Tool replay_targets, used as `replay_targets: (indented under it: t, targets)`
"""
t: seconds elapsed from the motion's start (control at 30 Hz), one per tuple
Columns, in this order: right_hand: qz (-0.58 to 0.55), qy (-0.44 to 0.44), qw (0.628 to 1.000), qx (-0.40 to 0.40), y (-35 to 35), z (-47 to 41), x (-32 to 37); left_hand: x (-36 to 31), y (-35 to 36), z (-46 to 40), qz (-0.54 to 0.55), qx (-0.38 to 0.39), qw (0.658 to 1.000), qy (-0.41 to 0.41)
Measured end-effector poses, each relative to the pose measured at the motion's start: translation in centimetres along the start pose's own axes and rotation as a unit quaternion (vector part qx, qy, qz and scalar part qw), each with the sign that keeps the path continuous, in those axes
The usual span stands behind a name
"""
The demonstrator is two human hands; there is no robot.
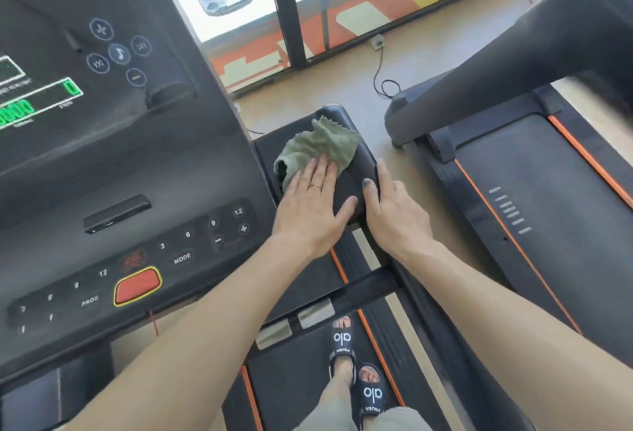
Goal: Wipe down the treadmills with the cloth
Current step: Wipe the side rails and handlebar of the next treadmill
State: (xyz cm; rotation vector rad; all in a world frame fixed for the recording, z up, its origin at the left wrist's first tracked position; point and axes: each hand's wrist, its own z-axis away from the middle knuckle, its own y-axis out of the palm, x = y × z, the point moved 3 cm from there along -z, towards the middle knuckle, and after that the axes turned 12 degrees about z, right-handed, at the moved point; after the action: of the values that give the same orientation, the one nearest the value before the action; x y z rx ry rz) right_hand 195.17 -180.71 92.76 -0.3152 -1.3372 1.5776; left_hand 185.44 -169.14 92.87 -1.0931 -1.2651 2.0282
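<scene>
A crumpled green cloth (320,146) lies on the black motor cover (359,170) at the front of the treadmill I stand on. My left hand (313,204) lies flat with its fingers spread, pressing on the near edge of the cloth. My right hand (394,211) rests on the cover's right edge, fingers over the side, holding nothing; its fingertips look dirty. The treadmill's console (120,156), with lit green displays and a red stop button (137,285), fills the left of the view.
A second treadmill (534,173) stands to the right, with an orange-trimmed belt and a dark handrail (548,36) overhead. A strip of beige floor separates the two. A power cable (380,77) runs to a wall socket below the windows. My sandalled feet (356,372) stand on the belt.
</scene>
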Motion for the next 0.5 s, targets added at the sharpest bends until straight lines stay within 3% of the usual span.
replay_targets:
  t: [0.3, 0.5]
  targets:
    - [0.000, 0.027, 0.999, -0.022, 0.0, -0.9, 0.0, 3.5, -4.0, -10.6, 0.023, 0.019, 0.996, -0.084]
    - [-0.011, 0.041, 0.999, -0.016, 0.0, -1.2, -0.2, 0.0, -1.0, -1.8, 0.016, 0.047, 0.997, 0.052]
